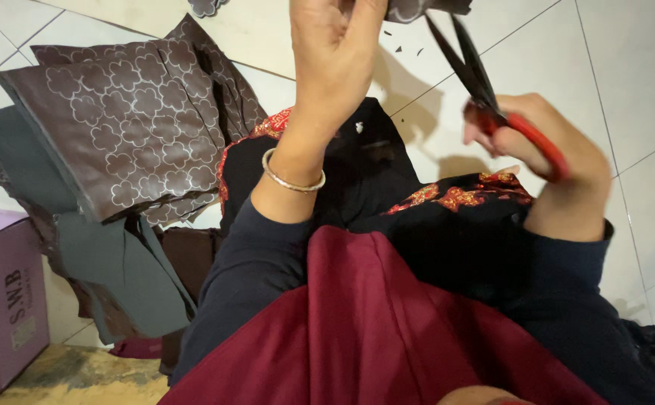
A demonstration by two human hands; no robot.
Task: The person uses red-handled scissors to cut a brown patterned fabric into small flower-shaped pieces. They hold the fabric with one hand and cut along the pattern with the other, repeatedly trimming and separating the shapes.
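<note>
Nearest lens: maroon cloth (387, 330) over lap, black embroidered garment (447, 217) beyond. Left hand (335, 45), w/ silver bangle (291, 180), pinched shut on brown patterned piece (425, 7) at top edge, mostly out of view. Right hand (545, 150) closed thru red handles of scissors (485, 90), dark blades parted, tips at the piece. Judged thin, light, floppy, leather-like; best held taut close beside cut line. Stack of same patterned sheets (125, 127) on tiled floor (627, 67), left; purple box (1, 300) at lower left.

Right hand (560, 161) works red-handled scissors (485, 90) (blades parted) beside left hand (335, 45).
</note>
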